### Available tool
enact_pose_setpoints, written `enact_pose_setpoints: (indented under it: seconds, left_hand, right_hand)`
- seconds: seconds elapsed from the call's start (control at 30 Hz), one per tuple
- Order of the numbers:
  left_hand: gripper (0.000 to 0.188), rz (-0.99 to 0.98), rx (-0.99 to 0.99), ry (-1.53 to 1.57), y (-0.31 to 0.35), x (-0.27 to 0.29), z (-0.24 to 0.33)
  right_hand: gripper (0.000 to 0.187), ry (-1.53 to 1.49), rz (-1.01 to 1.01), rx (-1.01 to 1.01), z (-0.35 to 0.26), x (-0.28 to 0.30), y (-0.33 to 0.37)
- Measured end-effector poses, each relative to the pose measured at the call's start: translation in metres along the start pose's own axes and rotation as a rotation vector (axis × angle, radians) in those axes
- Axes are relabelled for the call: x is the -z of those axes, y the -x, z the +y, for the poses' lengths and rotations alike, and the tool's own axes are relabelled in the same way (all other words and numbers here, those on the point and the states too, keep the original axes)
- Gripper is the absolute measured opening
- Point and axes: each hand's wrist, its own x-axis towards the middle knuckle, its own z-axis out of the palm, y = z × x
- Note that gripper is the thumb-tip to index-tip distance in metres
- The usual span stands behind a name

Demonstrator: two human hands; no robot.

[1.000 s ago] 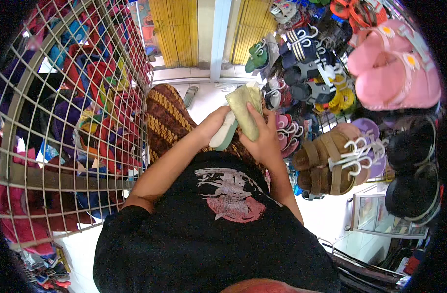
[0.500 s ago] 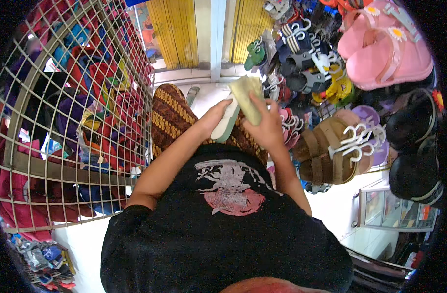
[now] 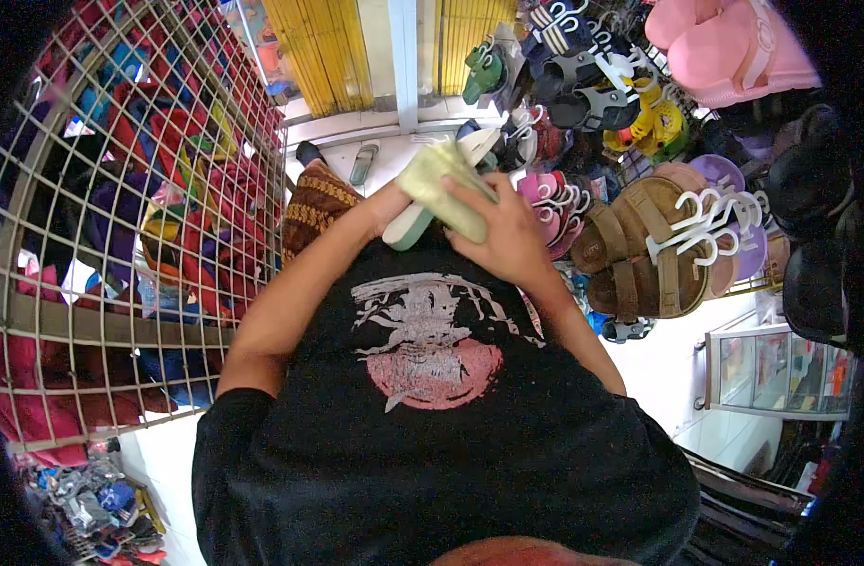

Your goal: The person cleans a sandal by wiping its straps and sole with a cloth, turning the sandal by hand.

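Note:
A pale slipper with a green sole edge (image 3: 406, 229) is held in front of my black shirt, tilted up to the right. My left hand (image 3: 388, 204) grips its side, with the fingers partly hidden. My right hand (image 3: 503, 232) is closed on a pale yellow cloth (image 3: 437, 187), which lies across the middle of the slipper. The cloth covers much of the slipper's upper side, and only its two ends show.
A wire grid (image 3: 139, 236) with colourful bags behind it rises at my left. Hanging sandals crowd the right, among them a brown pair (image 3: 639, 250) and pink ones (image 3: 734, 52). A glass-fronted cabinet (image 3: 776, 373) is at the lower right. Another slipper (image 3: 364, 163) lies on the pale floor ahead.
My right hand has swept the cloth left and across the slipper. The slipper has shifted left and leans further to the right. The whole view has moved slightly.

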Motion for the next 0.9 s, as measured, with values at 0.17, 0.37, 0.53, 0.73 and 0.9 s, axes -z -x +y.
enact_pose_setpoints:
  seconds: [0.17, 0.37, 0.53, 0.73, 0.9]
  left_hand:
    - [0.039, -0.037, 0.223, -0.232, -0.01, 0.012, -0.004]
    - [0.038, 0.063, 0.044, -0.055, -0.009, 0.019, -0.023]
    - [0.04, 0.028, 0.273, -0.21, -0.004, 0.021, 0.004]
    - [0.041, -0.069, -0.224, -0.104, -0.017, 0.043, -0.032]
    - [0.046, 0.02, 0.219, -0.171, -0.012, 0.031, -0.009]
  right_hand:
    - [0.071, 0.017, 0.197, -0.176, 0.023, -0.021, -0.003]
    - [0.075, -0.082, 0.043, -0.01, 0.018, -0.029, 0.008]
    - [0.074, -0.064, 0.212, -0.289, 0.03, -0.032, -0.009]
    - [0.074, -0.15, -0.03, 0.125, 0.009, -0.032, -0.012]
    - [0.073, -0.041, 0.074, -0.298, 0.019, -0.021, -0.016]
